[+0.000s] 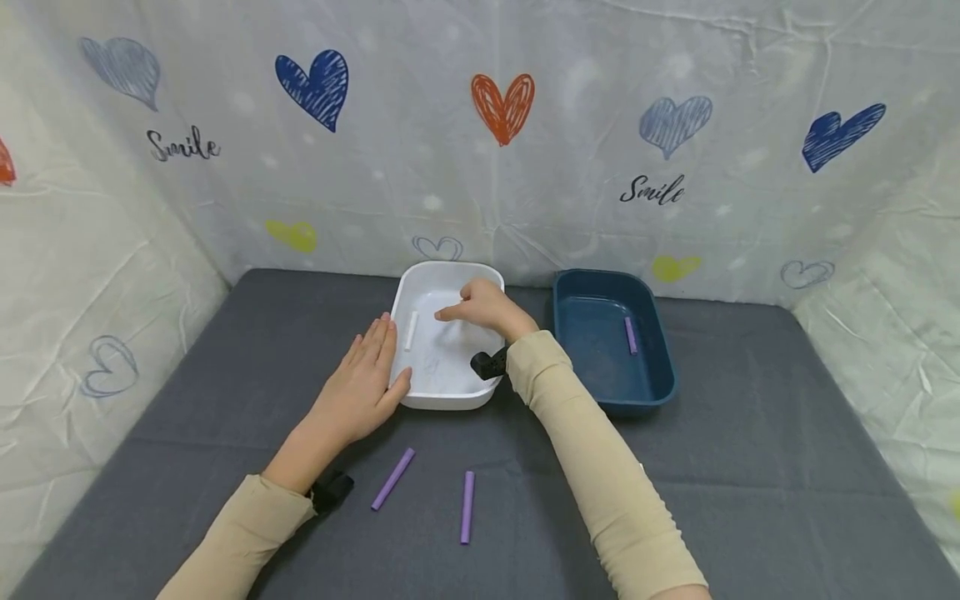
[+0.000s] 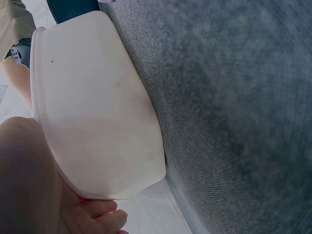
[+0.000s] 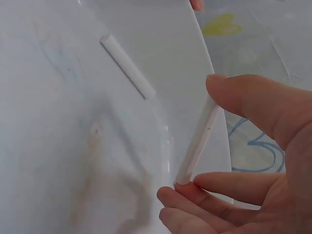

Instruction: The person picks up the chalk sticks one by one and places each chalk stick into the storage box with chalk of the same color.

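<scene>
My right hand (image 1: 486,307) is over the white tray (image 1: 450,402). In the right wrist view its thumb and fingers (image 3: 234,183) pinch a white chalk stick (image 3: 199,141) by its two ends. Another white chalk stick (image 1: 411,331) lies inside the tray near its left wall. My left hand (image 1: 358,385) rests with straight fingers along the tray's left side, the thumb at its near left corner. The left wrist view shows that hand against the tray's outer wall (image 2: 97,107).
A dark blue tray (image 1: 615,406) stands to the right, with a purple chalk stick (image 1: 631,335) in it. Two more lie on the grey cloth in front: a slanted purple stick (image 1: 393,479) and a straighter purple stick (image 1: 467,508). A printed curtain (image 1: 420,167) hangs behind.
</scene>
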